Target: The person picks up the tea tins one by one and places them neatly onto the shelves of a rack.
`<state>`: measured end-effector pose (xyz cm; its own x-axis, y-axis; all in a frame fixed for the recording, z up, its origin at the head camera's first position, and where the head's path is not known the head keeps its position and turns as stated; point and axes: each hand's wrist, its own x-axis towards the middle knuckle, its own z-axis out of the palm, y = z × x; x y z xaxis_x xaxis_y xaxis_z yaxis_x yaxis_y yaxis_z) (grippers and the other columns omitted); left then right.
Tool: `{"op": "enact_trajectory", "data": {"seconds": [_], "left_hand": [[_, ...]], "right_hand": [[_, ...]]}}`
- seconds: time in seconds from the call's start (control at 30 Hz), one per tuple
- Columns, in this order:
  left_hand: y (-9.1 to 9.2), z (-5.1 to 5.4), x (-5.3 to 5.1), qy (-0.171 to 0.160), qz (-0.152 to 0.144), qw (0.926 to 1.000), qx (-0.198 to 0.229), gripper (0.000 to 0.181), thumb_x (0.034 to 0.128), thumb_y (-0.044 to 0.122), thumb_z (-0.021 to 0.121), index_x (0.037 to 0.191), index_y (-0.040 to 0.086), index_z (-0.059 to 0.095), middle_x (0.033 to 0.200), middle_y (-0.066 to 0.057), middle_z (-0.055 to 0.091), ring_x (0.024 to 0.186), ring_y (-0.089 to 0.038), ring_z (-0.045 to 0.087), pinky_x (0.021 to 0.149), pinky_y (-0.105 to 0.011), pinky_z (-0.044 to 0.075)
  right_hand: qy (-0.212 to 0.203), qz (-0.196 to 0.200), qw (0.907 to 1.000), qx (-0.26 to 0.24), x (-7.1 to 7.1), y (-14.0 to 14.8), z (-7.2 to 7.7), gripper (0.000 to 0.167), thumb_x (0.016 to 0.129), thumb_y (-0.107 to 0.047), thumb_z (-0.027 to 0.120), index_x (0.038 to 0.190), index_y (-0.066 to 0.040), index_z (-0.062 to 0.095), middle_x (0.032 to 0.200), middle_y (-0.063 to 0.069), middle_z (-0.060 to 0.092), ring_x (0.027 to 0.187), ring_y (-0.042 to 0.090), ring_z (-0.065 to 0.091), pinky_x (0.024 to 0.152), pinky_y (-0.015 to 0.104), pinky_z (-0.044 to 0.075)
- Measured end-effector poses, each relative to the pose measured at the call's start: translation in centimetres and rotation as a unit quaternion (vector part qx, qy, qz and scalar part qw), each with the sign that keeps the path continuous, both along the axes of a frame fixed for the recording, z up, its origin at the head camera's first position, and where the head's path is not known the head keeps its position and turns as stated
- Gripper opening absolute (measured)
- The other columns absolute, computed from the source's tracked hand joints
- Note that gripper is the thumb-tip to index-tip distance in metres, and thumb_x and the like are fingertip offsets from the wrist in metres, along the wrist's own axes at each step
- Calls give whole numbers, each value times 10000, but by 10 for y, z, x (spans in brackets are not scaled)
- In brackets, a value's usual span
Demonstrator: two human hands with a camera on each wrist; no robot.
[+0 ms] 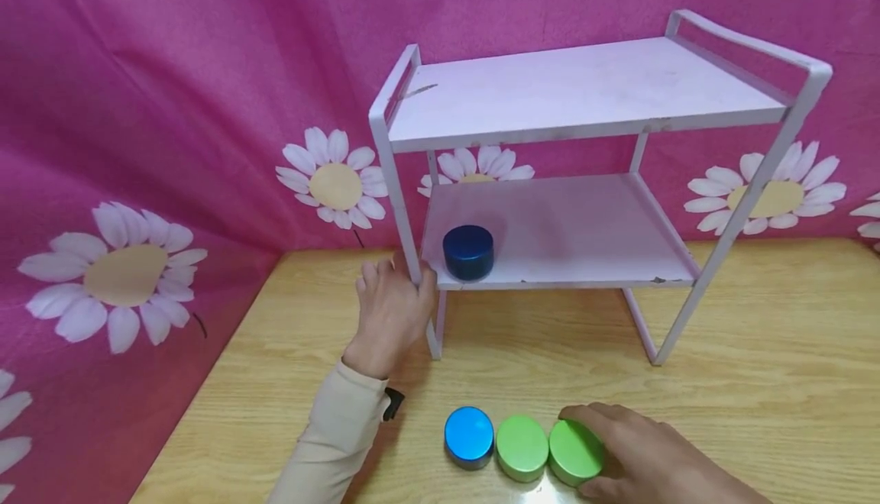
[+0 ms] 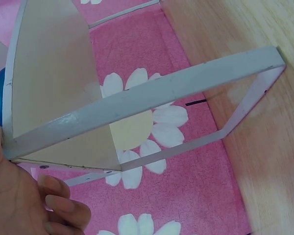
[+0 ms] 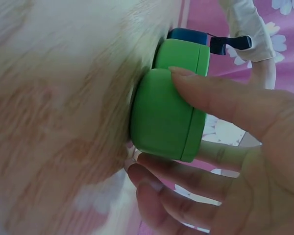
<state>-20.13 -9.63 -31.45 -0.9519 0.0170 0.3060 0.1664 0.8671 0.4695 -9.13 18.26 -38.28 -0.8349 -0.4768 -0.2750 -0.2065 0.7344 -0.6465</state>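
Observation:
A white two-tier rack (image 1: 564, 92) stands on the table. The left hand (image 1: 395, 302) grips its front left post at the lower shelf; in the left wrist view the fingers of that hand (image 2: 39, 200) curl beside the shelf corner. On the lower shelf sits a dark blue round container (image 1: 469, 252), close to that hand. In front of the rack stand a blue container (image 1: 469, 437) and two green ones, the middle one (image 1: 522, 448) and the right one (image 1: 574, 452), in a row. The right hand (image 1: 639, 450) holds the right green container (image 3: 164, 115) between thumb and fingers.
Behind the rack and at the left hangs a pink cloth (image 1: 206, 107) with white daisies. The wooden table (image 1: 777, 382) extends to both sides of the rack. The rack's upper shelf has raised side rails.

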Motion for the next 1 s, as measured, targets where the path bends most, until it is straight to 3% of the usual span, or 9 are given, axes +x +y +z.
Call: {"op": "enact_trajectory", "data": {"seconds": [0.57,0.8,1.0], "left_hand": [[-1,-1,2,-87,-15,10000,22,361,973,360,345,987,25,478,857,-141,472,853,-304,380,754,-411,278],[-1,0,2,-123,14,9999,74,349,970,353,348,965,29,479,847,-136,470,846,-304,377,751,-408,276],[0,1,1,-142,18,9999,66,349,971,355,348,983,31,480,848,-134,469,845,-302,376,750,-404,271]], "right_hand": [[147,5,9999,65,1,1,-3,620,691,-363,844,1215,-168,578,973,-98,552,859,176,510,722,362,493],[394,98,9989,232,1,0,-2,595,689,-352,847,1193,-179,580,954,-116,552,840,156,511,708,339,486],[210,1,9998,68,1,0,2,585,689,-354,847,1184,-175,592,938,-121,563,832,150,518,708,325,489]]}}
